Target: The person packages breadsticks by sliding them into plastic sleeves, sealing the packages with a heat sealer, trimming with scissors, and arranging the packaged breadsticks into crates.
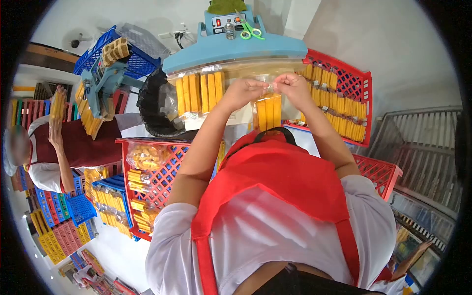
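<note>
Both hands are at the top edge of a clear plastic bag (268,111) with several long yellow sticks in it. My left hand (245,92) pinches the left side of the bag's top, fingertips together. Opposite it, my right hand (294,89) pinches the right side, close to the left fingertips. The bag hangs below them in front of a light-blue sealing machine (236,53). To the left of my left hand, two similar filled bags (189,93) lie side by side on the machine's ledge.
Green-handled scissors (251,33) and a small metal weight (229,29) rest on the machine. A red crate (368,98) of filled bags stands right; another red crate (169,169) is lower left, below a black-lined bin (147,105). A co-worker (73,142) holds a bag at far left.
</note>
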`<move>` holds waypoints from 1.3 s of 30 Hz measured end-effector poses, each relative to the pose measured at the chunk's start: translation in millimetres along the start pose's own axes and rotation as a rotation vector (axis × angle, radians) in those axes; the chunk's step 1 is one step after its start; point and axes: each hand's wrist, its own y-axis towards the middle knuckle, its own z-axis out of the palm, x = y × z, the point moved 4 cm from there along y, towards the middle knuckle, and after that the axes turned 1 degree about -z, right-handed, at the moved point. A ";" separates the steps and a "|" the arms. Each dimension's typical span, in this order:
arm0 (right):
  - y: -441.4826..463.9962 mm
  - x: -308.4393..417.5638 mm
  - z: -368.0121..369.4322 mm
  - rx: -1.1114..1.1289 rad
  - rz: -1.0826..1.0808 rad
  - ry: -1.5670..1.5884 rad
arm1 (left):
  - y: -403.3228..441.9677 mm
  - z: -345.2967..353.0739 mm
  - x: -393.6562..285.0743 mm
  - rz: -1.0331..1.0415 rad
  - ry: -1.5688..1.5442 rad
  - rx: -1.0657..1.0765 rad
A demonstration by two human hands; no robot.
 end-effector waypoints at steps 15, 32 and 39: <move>-0.2 -21.1 -6.3 0.203 0.275 -0.034 | 4.0 9.9 9.3 -0.096 -0.082 0.048; -10.2 -36.8 -6.8 0.016 0.272 0.167 | -1.6 12.4 20.4 -0.062 -0.017 -0.030; 17.5 -61.6 -19.2 -0.164 0.414 0.253 | 9.2 32.0 66.0 0.081 -0.082 -0.350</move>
